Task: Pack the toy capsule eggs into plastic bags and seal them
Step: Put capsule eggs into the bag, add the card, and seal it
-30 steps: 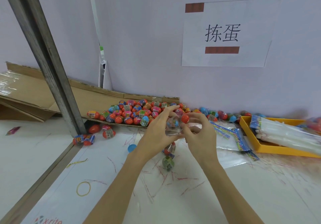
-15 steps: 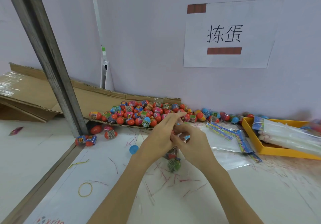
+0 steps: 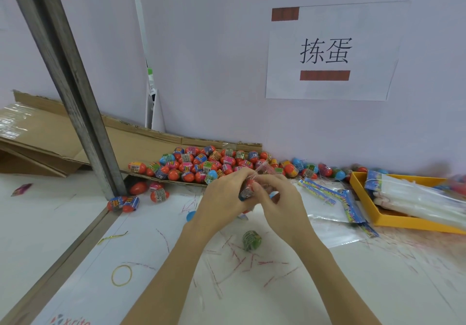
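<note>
Fingers of left hand [image 3: 227,196] and right hand [image 3: 277,198] curled round small clear plastic bag [image 3: 248,190] holding capsule eggs, raised above desk [image 3: 327,287], likely bunching neck for sealing. Loose egg pile [image 3: 201,164] on cardboard [image 3: 126,143] just beyond; one green egg [image 3: 251,240] below hands. Spare bags [image 3: 335,206] right, within reach.

eggs [image 3: 199,166]: glossy plastic, printed shrink bands
bags [image 3: 330,206]: clear glossy plastic film
tray [image 3: 403,224]: yellow smooth plastic
cardboard [image 3: 42,135]: matt brown, torn rough edges
post [image 3: 75,103]: dull grey metal
sign [image 3: 332,52]: matt white paper
band [image 3: 121,275]: yellow rubber
</note>
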A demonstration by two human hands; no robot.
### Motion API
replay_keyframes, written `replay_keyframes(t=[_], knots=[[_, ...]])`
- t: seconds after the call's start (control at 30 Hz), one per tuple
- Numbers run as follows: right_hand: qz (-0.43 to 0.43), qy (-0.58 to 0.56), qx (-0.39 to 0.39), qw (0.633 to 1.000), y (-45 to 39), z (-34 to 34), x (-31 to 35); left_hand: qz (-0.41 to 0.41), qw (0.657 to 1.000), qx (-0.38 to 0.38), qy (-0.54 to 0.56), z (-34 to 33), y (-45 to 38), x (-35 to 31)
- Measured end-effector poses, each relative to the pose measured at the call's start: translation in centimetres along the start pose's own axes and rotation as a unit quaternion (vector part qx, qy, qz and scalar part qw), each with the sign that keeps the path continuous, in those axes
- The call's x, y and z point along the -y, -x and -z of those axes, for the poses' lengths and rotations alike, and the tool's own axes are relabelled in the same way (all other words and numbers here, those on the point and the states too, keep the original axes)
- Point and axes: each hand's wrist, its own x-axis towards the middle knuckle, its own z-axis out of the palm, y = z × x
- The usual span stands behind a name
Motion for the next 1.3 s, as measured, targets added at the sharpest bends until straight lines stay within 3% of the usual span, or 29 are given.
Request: replay_keyframes(t=[0.13, 0.27, 0.37, 0.47, 0.6, 0.87, 1.03, 1.13, 1.2, 1.3], knots=[[0.042, -0.011, -0.047, 0.998, 0.0, 0.2, 0.3, -0.001, 1.0, -0.014, 0.004, 0.4, -0.1, -0.3], [0.045, -0.082, -0.119, 0.989, -0.3, 0.4, 0.3, 0.131, 0.982, -0.112, 0.08, 1.6, -0.5, 0.3], [0.049, 0.006, -0.075, 0.996, -0.7, -0.1, -1.1, 0.234, 0.939, -0.203, 0.152, 2.2, -0.6, 1.4], [0.049, 0.163, 0.023, 0.985, -0.7, -1.3, -2.6, 0.294, 0.903, -0.238, 0.205, 2.1, -0.7, 2.4], [0.047, 0.255, 0.082, 0.962, -0.9, -2.4, -3.8, 0.344, 0.867, -0.212, 0.292, 1.9, -0.9, 2.5], [0.053, 0.28, 0.02, 0.958, -1.0, -2.5, -4.1, 0.368, 0.833, -0.067, 0.407, 1.5, -1.4, 2.3], [0.041, 0.198, -0.038, 0.979, -1.2, -2.1, -4.1, 0.314, 0.884, -0.037, 0.345, 0.6, -1.1, 2.5], [0.028, 0.224, 0.025, 0.974, -1.2, -2.2, -4.3, 0.277, 0.914, -0.042, 0.294, 0.5, -0.9, 1.9], [0.006, 0.274, 0.061, 0.96, -0.9, -2.6, -4.6, 0.274, 0.918, -0.03, 0.286, 0.7, -0.9, 1.2], [-0.008, 0.288, 0.037, 0.957, -1.0, -2.4, -4.9, 0.287, 0.912, 0.024, 0.292, 1.2, -0.7, 0.9]])
